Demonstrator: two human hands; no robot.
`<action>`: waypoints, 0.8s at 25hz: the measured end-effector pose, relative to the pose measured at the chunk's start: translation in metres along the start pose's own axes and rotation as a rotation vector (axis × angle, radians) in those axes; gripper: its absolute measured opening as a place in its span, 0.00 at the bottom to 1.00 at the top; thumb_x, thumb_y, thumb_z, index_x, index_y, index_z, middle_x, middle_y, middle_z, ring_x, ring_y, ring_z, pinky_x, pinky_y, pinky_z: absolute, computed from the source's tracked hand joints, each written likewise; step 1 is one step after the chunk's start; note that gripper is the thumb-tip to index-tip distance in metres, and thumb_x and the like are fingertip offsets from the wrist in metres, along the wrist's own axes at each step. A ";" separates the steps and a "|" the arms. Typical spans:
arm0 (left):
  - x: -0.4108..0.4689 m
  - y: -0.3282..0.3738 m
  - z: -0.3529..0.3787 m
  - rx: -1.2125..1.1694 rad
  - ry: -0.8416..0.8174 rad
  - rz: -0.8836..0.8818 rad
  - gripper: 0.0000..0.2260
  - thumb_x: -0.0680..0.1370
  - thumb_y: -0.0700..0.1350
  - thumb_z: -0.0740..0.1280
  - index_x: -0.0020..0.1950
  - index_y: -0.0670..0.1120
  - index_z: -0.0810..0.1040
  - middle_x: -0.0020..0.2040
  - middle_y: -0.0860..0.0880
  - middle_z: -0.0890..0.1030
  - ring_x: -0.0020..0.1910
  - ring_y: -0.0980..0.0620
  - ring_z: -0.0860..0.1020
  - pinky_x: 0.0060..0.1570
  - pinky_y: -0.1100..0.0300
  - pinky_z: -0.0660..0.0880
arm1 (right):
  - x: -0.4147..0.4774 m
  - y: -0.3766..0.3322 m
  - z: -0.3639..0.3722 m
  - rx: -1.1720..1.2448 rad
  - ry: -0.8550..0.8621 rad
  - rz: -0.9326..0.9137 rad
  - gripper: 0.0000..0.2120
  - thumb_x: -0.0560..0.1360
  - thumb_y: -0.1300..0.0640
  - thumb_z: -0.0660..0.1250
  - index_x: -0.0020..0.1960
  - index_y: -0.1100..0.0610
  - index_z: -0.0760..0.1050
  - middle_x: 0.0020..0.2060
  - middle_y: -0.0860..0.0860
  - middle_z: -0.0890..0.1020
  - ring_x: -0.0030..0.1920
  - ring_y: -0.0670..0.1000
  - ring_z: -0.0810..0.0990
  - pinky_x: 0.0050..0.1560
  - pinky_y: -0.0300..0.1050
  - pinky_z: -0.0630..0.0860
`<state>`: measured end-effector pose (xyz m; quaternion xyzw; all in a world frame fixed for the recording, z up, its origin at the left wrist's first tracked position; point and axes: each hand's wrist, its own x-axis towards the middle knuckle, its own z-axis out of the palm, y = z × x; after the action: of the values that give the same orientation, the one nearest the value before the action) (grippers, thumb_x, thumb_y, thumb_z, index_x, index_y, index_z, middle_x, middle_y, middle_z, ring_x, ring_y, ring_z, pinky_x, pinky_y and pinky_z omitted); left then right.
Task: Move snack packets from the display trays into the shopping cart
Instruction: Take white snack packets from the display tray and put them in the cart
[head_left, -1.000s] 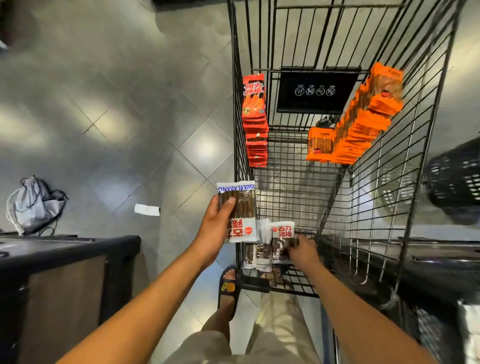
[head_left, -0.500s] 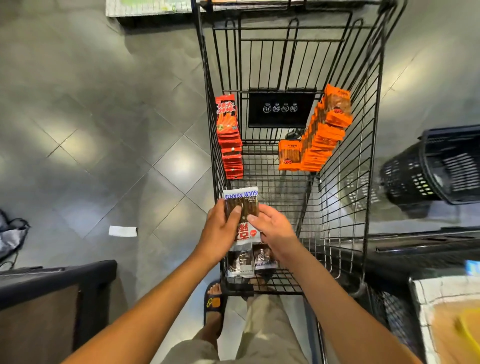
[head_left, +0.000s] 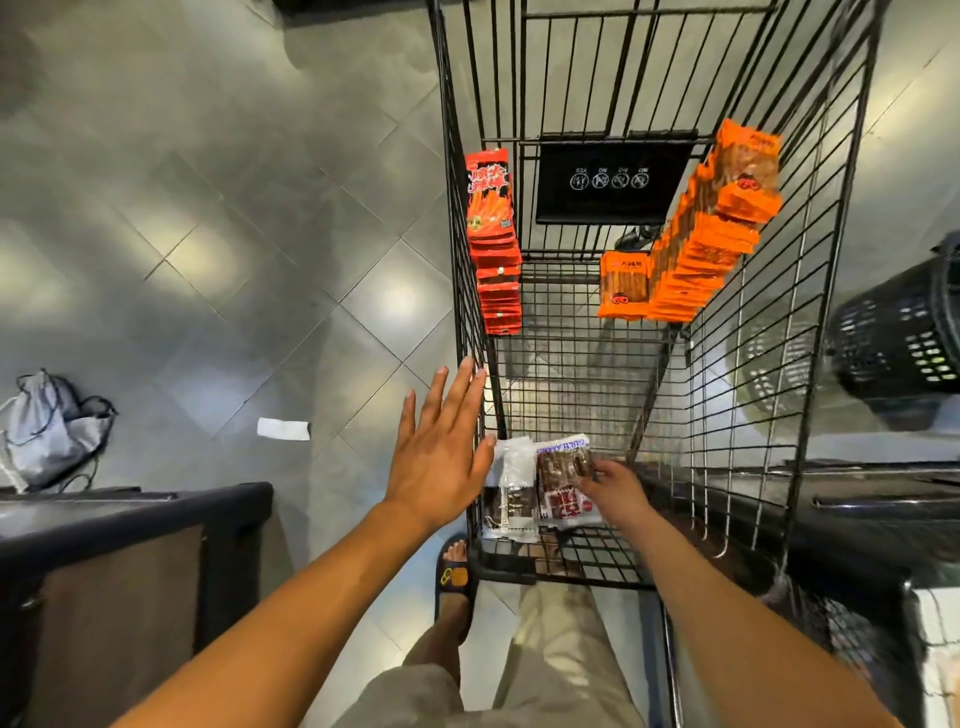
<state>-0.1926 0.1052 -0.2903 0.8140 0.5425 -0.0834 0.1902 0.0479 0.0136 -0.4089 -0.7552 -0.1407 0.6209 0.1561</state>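
Gripped the white-and-brown plastic snack packet (head_left: 563, 480) by its right edge in the right hand (head_left: 615, 491), long axis pointing away, low in the near end of the black wire shopping cart (head_left: 506, 564), and splayed the left hand (head_left: 441, 462) wide and empty outside its left wall.

brown snack packet (head_left: 563, 483): "GULEI AKANG", uncertain | black cart placard (head_left: 610, 182): "YES NO NO NO", inverted

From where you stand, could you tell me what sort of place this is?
Most likely a supermarket: a wire shopping cart holds stacked orange snack packets, a black shopping basket is beside it, and the floor is tiled.
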 end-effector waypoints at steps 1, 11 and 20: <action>0.000 -0.001 0.002 0.005 0.001 0.004 0.32 0.84 0.60 0.49 0.84 0.54 0.38 0.83 0.56 0.35 0.82 0.52 0.35 0.81 0.43 0.42 | 0.004 0.005 0.008 -0.036 -0.012 0.016 0.15 0.77 0.61 0.72 0.63 0.57 0.76 0.59 0.54 0.83 0.56 0.54 0.82 0.60 0.55 0.79; -0.004 -0.004 -0.005 -0.053 -0.031 0.030 0.29 0.84 0.58 0.50 0.84 0.54 0.49 0.84 0.55 0.41 0.83 0.50 0.38 0.81 0.47 0.42 | -0.011 0.000 0.025 -0.331 0.114 0.007 0.17 0.81 0.57 0.66 0.67 0.60 0.73 0.59 0.57 0.80 0.54 0.56 0.79 0.53 0.44 0.73; -0.072 -0.005 -0.007 -0.142 -0.130 0.140 0.31 0.82 0.62 0.43 0.83 0.52 0.58 0.85 0.50 0.51 0.84 0.48 0.45 0.82 0.46 0.50 | -0.105 -0.011 0.011 -0.296 0.142 -0.158 0.12 0.80 0.55 0.66 0.61 0.55 0.77 0.47 0.49 0.83 0.42 0.49 0.80 0.41 0.43 0.75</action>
<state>-0.2263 0.0484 -0.2602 0.8271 0.4756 -0.0838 0.2875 0.0167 -0.0187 -0.3129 -0.7986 -0.2782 0.5241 0.1010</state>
